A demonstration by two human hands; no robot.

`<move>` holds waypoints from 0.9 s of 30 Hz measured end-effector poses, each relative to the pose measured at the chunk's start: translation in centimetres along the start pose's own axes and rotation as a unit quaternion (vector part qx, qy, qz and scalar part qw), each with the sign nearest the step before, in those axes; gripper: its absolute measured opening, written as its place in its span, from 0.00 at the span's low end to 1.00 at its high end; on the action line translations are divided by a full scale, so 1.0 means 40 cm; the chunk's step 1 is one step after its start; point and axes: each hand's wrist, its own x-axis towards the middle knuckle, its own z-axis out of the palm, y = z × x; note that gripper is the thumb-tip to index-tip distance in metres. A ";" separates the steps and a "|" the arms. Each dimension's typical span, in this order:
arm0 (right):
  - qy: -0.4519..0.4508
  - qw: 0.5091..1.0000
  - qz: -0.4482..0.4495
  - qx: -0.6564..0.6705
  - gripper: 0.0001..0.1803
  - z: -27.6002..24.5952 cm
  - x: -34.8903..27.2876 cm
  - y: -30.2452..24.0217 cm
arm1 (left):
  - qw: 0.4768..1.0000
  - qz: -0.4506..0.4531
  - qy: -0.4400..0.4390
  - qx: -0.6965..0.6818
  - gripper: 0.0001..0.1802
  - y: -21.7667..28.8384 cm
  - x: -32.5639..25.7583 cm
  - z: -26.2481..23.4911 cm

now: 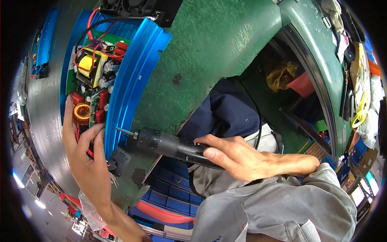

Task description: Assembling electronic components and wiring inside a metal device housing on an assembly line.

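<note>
A blue finned metal housing (137, 76) lies at the left on the green bench, its open side up. Inside it sits a circuit board with a yellow transformer (85, 65), a copper ring coil (82, 113), red capacitors and red wires. My left hand (89, 169) grips the near end of the housing, fingers spread over the coil end and against the wall. Wrapped round a black electric screwdriver (171, 146) is my right hand (242, 158). The screwdriver lies nearly level, its bit pointing left at the housing's outer right wall; whether the tip touches is hard to tell.
Black fans (135, 7) are at the housing's far end. Left of the green bench (189, 52) runs a grey metallic strip (46, 117) bearing another blue housing (47, 38). Blue bins (171, 195) are below the bench edge. Yellow-handled scissors (360, 113) hang far right.
</note>
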 end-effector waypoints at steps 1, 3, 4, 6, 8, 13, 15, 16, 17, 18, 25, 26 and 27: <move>-0.026 0.996 0.040 0.080 0.28 -0.006 -0.002 -0.008 | 1.000 0.002 -0.003 -0.016 0.04 -0.001 -0.001 0.000; -0.103 0.961 0.115 0.229 0.32 -0.015 0.010 -0.011 | 1.000 0.003 0.009 -0.023 0.05 -0.003 -0.005 -0.014; -0.148 0.930 0.160 0.296 0.34 -0.012 0.003 0.005 | 0.999 0.009 0.008 -0.044 0.06 -0.004 -0.007 -0.009; -0.164 0.903 0.216 0.333 0.40 -0.017 0.001 0.014 | 0.996 0.005 0.006 -0.086 0.07 -0.006 -0.002 -0.002; -0.181 0.833 0.237 0.467 0.48 -0.004 -0.002 0.029 | 0.989 -0.005 0.000 -0.149 0.07 -0.005 0.004 -0.005; -0.190 0.839 0.245 0.447 0.56 0.007 -0.006 0.028 | 0.983 -0.025 -0.047 -0.177 0.09 -0.007 -0.010 -0.038; -0.172 0.865 0.251 0.399 0.58 0.004 -0.009 -0.001 | 0.984 -0.008 -0.075 -0.162 0.12 -0.005 -0.013 -0.055; -0.162 0.870 0.249 0.392 0.59 0.009 -0.007 -0.004 | 0.986 -0.009 -0.087 -0.146 0.14 0.003 -0.014 -0.068; -0.152 0.874 0.251 0.388 0.59 0.014 -0.007 -0.006 | 0.986 -0.011 -0.102 -0.130 0.16 0.011 -0.020 -0.078; -0.165 0.881 0.242 0.372 0.60 0.012 -0.001 -0.011 | 0.987 0.002 -0.105 -0.119 0.17 0.011 -0.026 -0.079; -0.112 0.910 0.228 0.328 0.49 0.016 -0.009 0.009 | 0.995 0.005 -0.059 -0.079 0.16 0.026 -0.044 -0.045; -0.083 0.925 0.212 0.303 0.46 0.018 -0.014 0.009 | 0.996 0.015 -0.035 -0.083 0.14 0.023 -0.048 -0.031; -0.054 0.939 0.194 0.279 0.43 0.020 -0.017 0.008 | 0.996 0.010 -0.037 -0.083 0.14 0.021 -0.051 -0.021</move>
